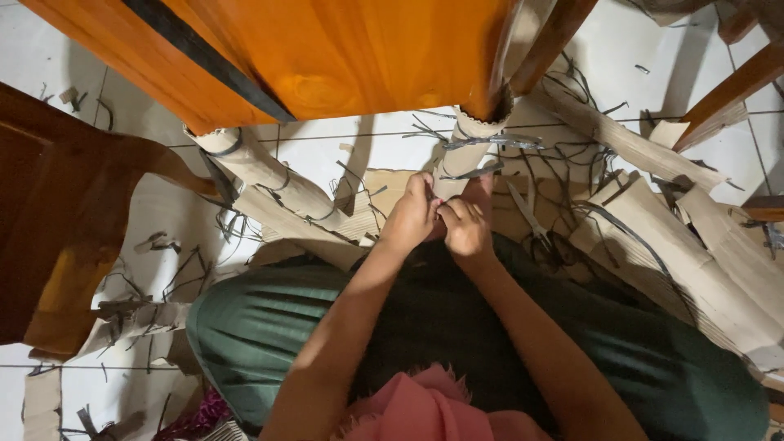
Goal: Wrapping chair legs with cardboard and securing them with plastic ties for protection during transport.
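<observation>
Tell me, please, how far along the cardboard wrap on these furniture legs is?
One wrapped leg at left looks unbound already. Both hands, left hand and right hand, work at the middle leg's wrap, its strap on. Cardboard sheets and cut strips litter the floor.

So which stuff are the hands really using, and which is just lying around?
In use:
left hand
right hand
cardboard wrap on the chair leg
dark strap around it

Lying about:
scissors
cardboard sheets
strap scraps on the floor
other wrapped leg
</observation>
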